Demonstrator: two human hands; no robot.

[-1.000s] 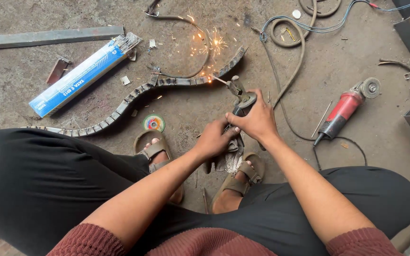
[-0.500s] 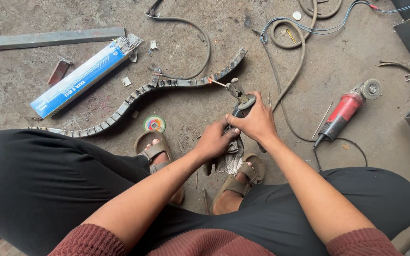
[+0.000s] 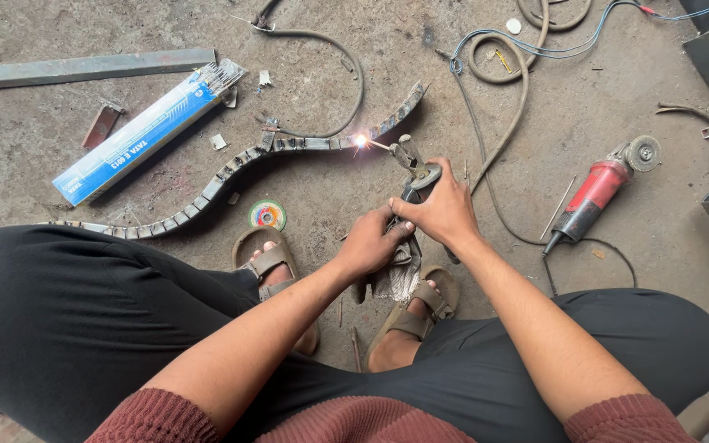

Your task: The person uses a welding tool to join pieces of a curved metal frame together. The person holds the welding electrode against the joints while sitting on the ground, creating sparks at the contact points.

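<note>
Welding electrode holder (image 3: pixel 417 176) sits just right of frame centre, gripped in the right hand (image 3: pixel 445 212), fingers wrapped closed around its dark handle. A thin rod runs from the holder up and to the left; its tip meets the curved metal strip (image 3: pixel 231 171) at a bright white arc spot (image 3: pixel 361 141). Left hand (image 3: pixel 371 244) lies just below and left of the right hand, fingers curled shut, thumb side touching the right hand near the holder's base; a pale crumpled cloth (image 3: pixel 395 277) shows under it, though whether the hand actually grips the cloth cannot be told. Strip is a segmented S-shaped piece lying flat on the concrete floor (image 3: pixel 617 90), running from mid-left of the frame up to upper centre. A cable (image 3: pixel 330 49) loops above the strip in the upper centre. Small round disc (image 3: pixel 267 215), multicoloured, lies on the floor just below the strip's middle. Both feet in brown sandals (image 3: pixel 268 261) sit below the hands, lower centre. Blue box of welding rods (image 3: pixel 148 131) lies diagonally at upper left, rod ends showing at its open end; long flat steel bar (image 3: pixel 84 67) above it along the top left edge. Red angle grinder (image 3: pixel 596 190) lies at right, well apart from the hands, its cord trailing down. Coiled cables (image 3: pixel 527 49) occupy the upper right.
</note>
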